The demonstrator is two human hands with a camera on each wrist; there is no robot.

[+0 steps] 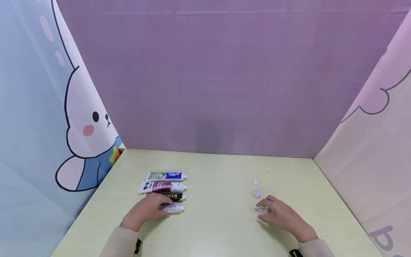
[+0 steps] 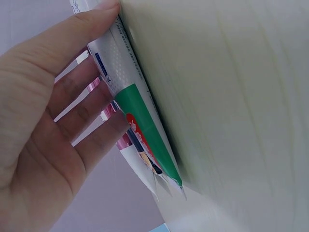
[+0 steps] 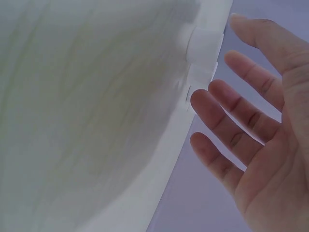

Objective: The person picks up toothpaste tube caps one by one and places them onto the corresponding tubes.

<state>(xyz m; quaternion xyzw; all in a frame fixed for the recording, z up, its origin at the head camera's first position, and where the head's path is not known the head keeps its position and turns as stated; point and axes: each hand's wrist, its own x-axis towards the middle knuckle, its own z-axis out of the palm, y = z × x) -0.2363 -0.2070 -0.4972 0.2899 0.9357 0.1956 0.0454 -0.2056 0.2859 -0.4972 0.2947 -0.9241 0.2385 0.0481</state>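
Note:
On the left of the table, my left hand [image 1: 147, 210] pinches the nearest toothpaste tube [image 1: 176, 208] between thumb and fingers. That tube is white with a green tail end, seen close up in the left wrist view, and its nozzle is uncapped and points right. Just behind it lies a black toothpaste tube [image 1: 176, 197], partly covered by the fingers. Over on the right, my right hand [image 1: 284, 216] hovers with thumb and fingers apart around the nearest white cap [image 1: 261, 212]. In the right wrist view, the fingertips stand beside a row of white caps [image 3: 205, 46].
Behind the black tube lie a purple-and-white toothpaste tube [image 1: 160, 186] and a green-and-blue toothpaste tube [image 1: 165, 176], nozzles to the right. Farther back in the cap row are a wider ribbed cap [image 1: 257, 193] and a small cap [image 1: 255, 182]. Purple cloth [image 1: 212, 89] walls the table's back edge.

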